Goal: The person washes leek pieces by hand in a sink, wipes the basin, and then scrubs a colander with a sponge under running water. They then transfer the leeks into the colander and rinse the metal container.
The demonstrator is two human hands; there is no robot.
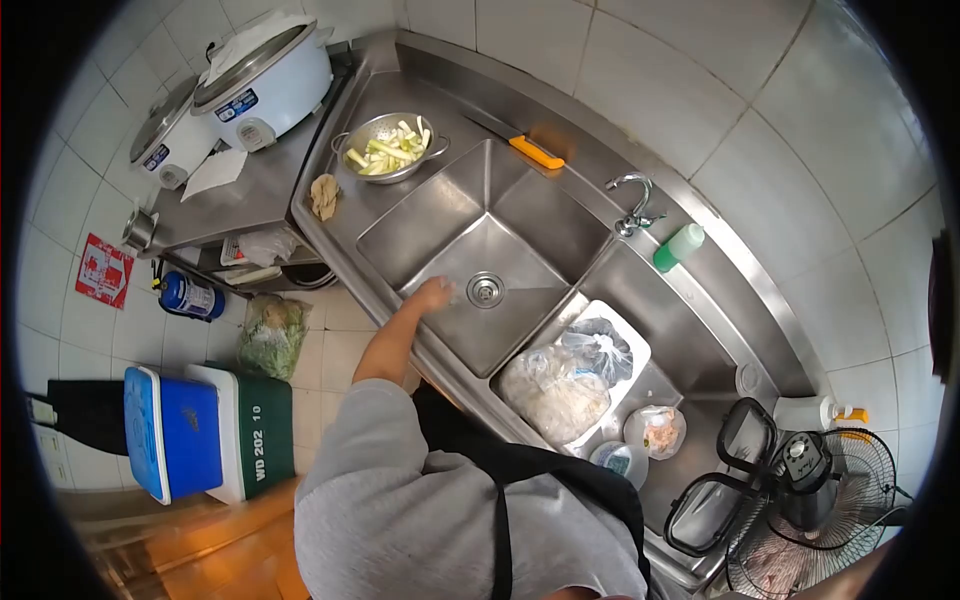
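My left hand point(432, 295) reaches low into the steel sink basin point(425, 250), left of the drain strainer point(486, 290). Its fingers are blurred, and I cannot see whether anything is in them. My right hand is out of sight. Above the basin's far left corner, a steel colander point(385, 178) holds cut pale green vegetable pieces point(392, 153). Beside it, a crumpled tan cloth-like thing point(324, 196) lies on the counter's edge. To the right of the basin, a white tray point(636, 345) carries clear plastic bags of pale food point(555, 390) and a dark-filled bag point(600, 350).
A chrome tap point(632, 205) and green bottle point(680, 246) stand behind the sink, near an orange-handled item point(537, 152). A bowl of orange-pink food point(657, 432) and a fan point(810, 490) are at right. Rice cookers point(265, 95) and a blue cooler point(175, 435) are at left.
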